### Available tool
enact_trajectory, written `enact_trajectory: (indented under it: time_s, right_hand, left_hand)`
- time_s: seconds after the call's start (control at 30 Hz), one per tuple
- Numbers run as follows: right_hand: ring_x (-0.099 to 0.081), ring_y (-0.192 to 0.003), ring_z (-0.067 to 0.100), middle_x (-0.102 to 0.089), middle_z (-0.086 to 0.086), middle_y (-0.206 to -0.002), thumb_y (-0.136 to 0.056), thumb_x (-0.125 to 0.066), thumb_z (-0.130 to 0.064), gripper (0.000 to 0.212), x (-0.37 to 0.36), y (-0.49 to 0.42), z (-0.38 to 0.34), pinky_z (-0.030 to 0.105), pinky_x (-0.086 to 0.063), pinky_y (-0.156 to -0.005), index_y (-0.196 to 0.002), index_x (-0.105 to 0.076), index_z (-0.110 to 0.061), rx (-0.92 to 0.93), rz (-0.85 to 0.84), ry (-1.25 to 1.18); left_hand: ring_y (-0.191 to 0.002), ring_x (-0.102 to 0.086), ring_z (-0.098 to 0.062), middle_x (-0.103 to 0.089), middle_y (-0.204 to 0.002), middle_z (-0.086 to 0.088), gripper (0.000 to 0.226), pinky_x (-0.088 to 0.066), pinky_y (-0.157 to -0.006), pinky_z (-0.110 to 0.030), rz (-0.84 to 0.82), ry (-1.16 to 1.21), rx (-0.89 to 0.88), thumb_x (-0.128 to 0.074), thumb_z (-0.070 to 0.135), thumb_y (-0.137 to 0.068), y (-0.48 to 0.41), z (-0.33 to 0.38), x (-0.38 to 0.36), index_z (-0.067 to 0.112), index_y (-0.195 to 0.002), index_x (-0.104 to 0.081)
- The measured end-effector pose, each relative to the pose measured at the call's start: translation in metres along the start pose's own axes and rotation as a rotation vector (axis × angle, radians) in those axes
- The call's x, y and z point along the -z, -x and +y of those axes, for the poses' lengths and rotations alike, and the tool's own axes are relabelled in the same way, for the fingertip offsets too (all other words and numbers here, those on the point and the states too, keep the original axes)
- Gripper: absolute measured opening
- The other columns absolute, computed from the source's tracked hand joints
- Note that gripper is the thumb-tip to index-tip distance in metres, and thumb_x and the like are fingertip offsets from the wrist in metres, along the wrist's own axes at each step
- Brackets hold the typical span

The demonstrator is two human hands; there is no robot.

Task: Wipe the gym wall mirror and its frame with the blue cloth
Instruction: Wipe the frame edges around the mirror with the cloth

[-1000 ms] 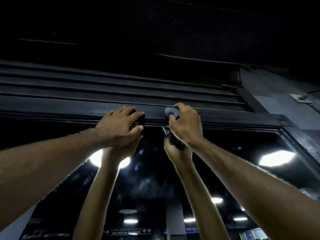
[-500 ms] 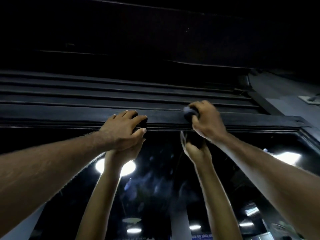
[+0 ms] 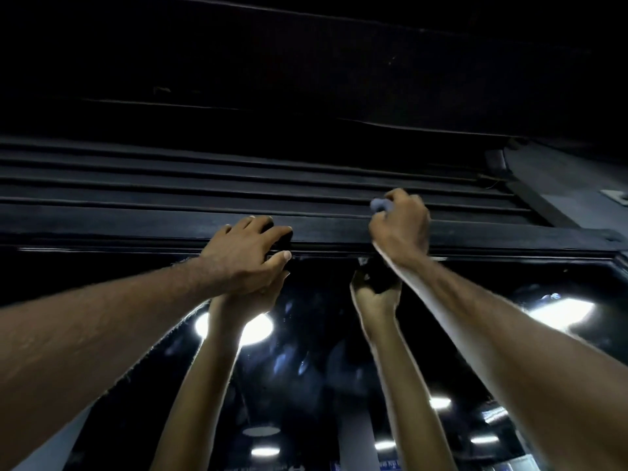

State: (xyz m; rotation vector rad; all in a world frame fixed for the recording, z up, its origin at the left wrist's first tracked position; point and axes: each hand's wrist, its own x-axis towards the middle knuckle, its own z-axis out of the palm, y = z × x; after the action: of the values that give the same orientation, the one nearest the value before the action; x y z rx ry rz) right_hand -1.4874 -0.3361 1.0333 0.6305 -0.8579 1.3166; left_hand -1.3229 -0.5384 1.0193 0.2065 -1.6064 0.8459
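I look up at the wall mirror (image 3: 316, 362), dark glass that reflects both my arms and several ceiling lamps. Its black top frame (image 3: 142, 229) runs across the view as a wide flat bar. My right hand (image 3: 401, 229) is clenched on the blue cloth (image 3: 380, 205), and only a small bunched bit shows above my fingers, pressed to the frame's upper part. My left hand (image 3: 248, 256) rests flat on the frame bar, fingers spread and slightly curled over its lower edge, holding nothing.
Above the frame run several dark horizontal ribs (image 3: 204, 178) like a shutter or moulding. At the right the frame's corner (image 3: 611, 239) meets a grey wall (image 3: 560, 185) with a small white box (image 3: 616, 196). The ceiling is black.
My right hand with the cloth has slid to the right along the top frame and a little upward. The left hand has stayed at about the same spot on the bar.
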Motion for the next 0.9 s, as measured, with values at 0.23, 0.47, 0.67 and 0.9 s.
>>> enact_trajectory:
  time_s: [0.23,0.47,0.67,0.9]
  right_hand:
    - [-0.059,-0.107,0.031,-0.066,0.008,-0.109,-0.085,-0.058,-0.011,0.018,-0.025,0.008,-0.033,0.034,-0.049,-0.082,-0.096,-0.069,-0.02,0.239,-0.317,0.125]
    - [-0.052,-0.109,0.033,-0.057,0.012,-0.111,-0.084,-0.056,-0.005,0.027,-0.009,0.027,-0.004,0.031,-0.041,-0.082,-0.108,-0.064,-0.014,0.203,-0.102,0.127]
    - [-0.051,-0.113,0.036,-0.055,0.018,-0.12,-0.089,-0.056,-0.006,0.027,-0.028,0.071,-0.041,0.034,-0.037,-0.094,-0.115,-0.057,-0.011,-0.064,-0.016,0.033]
    - [-0.056,-0.099,0.022,-0.059,0.004,-0.106,-0.089,-0.059,-0.012,0.02,-0.048,0.075,-0.097,0.026,-0.04,-0.078,-0.105,-0.067,-0.02,0.148,-0.065,-0.058]
  left_hand:
    - [-0.14,-0.037,-0.02,-0.036,-0.155,0.001,0.071,-0.035,-0.113,-0.049,-0.021,0.002,0.054,-0.02,0.066,-0.089,0.011,-0.03,0.007,0.038,-0.154,-0.027]
    - [-0.145,-0.032,-0.022,-0.031,-0.161,-0.004,0.074,-0.032,-0.117,-0.049,-0.032,-0.002,0.058,-0.02,0.066,-0.091,0.026,-0.04,0.007,0.034,-0.158,-0.022]
    - [-0.148,-0.03,-0.022,-0.03,-0.162,-0.004,0.075,-0.029,-0.119,-0.048,-0.024,0.019,0.036,-0.02,0.064,-0.09,0.035,-0.048,0.009,0.034,-0.159,-0.023]
    - [-0.149,-0.027,-0.022,-0.029,-0.163,-0.004,0.061,-0.025,-0.12,-0.048,0.004,0.023,0.0,-0.032,0.059,-0.102,0.04,-0.071,0.008,0.035,-0.158,-0.024]
